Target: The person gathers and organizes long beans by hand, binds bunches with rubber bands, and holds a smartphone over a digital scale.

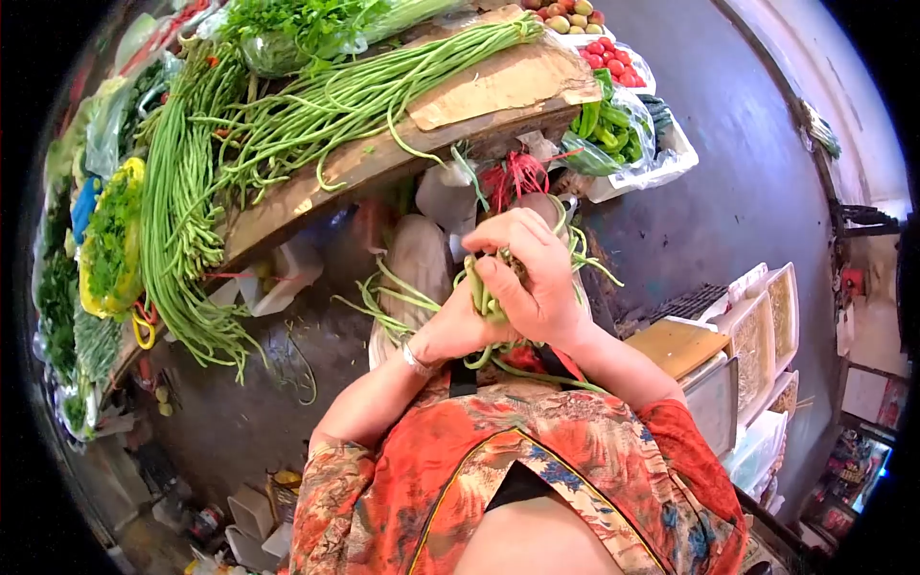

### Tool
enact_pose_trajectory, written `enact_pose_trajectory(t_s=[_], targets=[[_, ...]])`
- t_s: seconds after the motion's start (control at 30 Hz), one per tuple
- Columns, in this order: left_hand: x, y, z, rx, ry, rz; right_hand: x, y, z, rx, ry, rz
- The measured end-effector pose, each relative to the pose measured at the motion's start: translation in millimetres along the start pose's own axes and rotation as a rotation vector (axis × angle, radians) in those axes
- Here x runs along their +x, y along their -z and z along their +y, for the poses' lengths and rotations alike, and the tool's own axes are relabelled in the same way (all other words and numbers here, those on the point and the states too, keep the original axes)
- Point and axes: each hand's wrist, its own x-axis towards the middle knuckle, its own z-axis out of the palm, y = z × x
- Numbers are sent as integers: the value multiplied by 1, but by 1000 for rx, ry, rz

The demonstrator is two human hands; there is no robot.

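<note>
Your right hand (539, 278) is curled over the bean bunch (486, 299), its thumb (506, 286) lying along the beans and its fingers bent narrowly around the upper side. Your left hand (460, 326), with a bracelet (416, 361) at the wrist, presses against the same beans from below and from your eight o'clock; its fingertips are hidden, so you cannot tell how tightly they close.

Taking your hands as the middle of the dial, the wooden bench (314, 192) stands at eleven o'clock, with a sheet of cardboard (498, 86) and more long beans (364, 101) on it. Another heap of beans (177, 206) hangs off its end between nine and ten. At one o'clock you have tomatoes (615, 65) and, nearer, green peppers (609, 134) by a white box (671, 168). A wooden board (676, 347) lies near four, beside plastic baskets (757, 340), on a grey floor (747, 182).

The bunch is in front of your chest, above your lap. Its loose ends spread to nine and to three, so its long axis runs roughly crosswise; the gripped stretch slants from eleven to five. On the bench, the beans stretch from eight to two.
</note>
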Motion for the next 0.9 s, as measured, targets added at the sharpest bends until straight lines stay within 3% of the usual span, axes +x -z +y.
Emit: enact_pose_trajectory(t_s=[0.1, 0.13, 0.2, 0.3, 0.47, 0.57, 0.67, 0.87, 0.9], targets=[[-4, -1, -9, -123, 8, 85, 4, 10, 6, 338, -137, 15], [-5, -1, -8, -123, 10, 88, 3, 12, 8, 394, -168, 145], [-8, 2, -6, -152, 39, 180, -2, 29, 10, 154, -128, 148], [-8, 9, -11, -193, 49, 208, -13, 44, -3, -37, -33, -57], [-3, 6, -17, -200, -49, 225, -24, 25, -4, -27, -34, -138], [-6, 9, -10, -266, 20, 225, -25, 24, 2, 95, -162, -51], [-6, 8, -5, -300, 22, 239, -29, 22, 10, 352, -592, 31], [-6, 5, 2, -310, -22, 169, -26, 24, 9, 466, -736, 0], [-5, 7, -1, -238, -26, 139, -24, 26, 13, 271, -567, -38]])
